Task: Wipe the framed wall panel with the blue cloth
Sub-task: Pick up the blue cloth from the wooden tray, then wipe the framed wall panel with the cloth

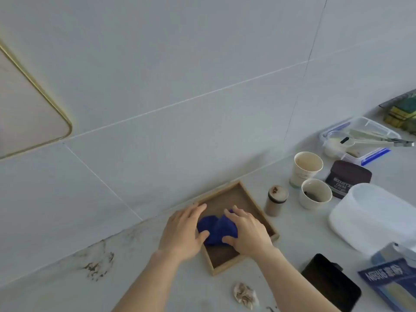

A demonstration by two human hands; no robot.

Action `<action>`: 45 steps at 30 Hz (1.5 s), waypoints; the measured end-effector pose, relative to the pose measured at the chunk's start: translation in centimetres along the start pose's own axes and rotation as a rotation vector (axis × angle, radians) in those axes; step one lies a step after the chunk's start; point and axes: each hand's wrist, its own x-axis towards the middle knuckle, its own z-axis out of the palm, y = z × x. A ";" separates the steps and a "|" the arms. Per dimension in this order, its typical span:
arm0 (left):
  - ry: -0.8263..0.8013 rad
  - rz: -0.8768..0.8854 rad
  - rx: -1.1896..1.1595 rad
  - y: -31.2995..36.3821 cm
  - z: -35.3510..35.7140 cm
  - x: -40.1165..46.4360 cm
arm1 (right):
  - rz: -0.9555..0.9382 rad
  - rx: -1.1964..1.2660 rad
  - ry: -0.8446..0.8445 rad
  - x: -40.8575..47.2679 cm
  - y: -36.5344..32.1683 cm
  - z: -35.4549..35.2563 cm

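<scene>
A bunched blue cloth (216, 229) lies in a shallow wooden tray (254, 203) on the counter against the wall. My left hand (182, 233) rests on the cloth's left side, fingers spread, thumb pressing into the fabric. My right hand (247, 230) covers its right side, with fingers curled over the top and thumb at the front. The framed wall panel (27, 118), pale with a thin gold rim and a rounded corner, hangs on the tiled wall at the far left, well above and away from both hands.
Right of the tray stand a small capped jar (275, 200), two paper cups (307, 168), a dark cocoa tin (347, 177), a clear lidded box (360, 138) and a white tub (378, 217). A black phone (331, 282), a blue packet (391, 287) and crumpled paper (244, 294) lie near the front edge.
</scene>
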 end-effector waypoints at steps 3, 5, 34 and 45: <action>-0.085 -0.003 0.001 0.2 2.4 0.9 | 0.034 -0.019 -0.062 0.3 1.0 1.3; -0.118 -0.004 0.008 0.6 3.9 1.2 | 0.053 -0.051 -0.069 0.3 1.6 2.2; 0.435 -0.081 0.023 -2.4 -11.9 -5.5 | -0.181 -0.021 0.393 -3.1 -12.5 -10.4; 0.781 -0.056 0.026 -7.4 -26.2 -17.5 | -0.373 -0.031 0.576 -9.7 -29.3 -16.7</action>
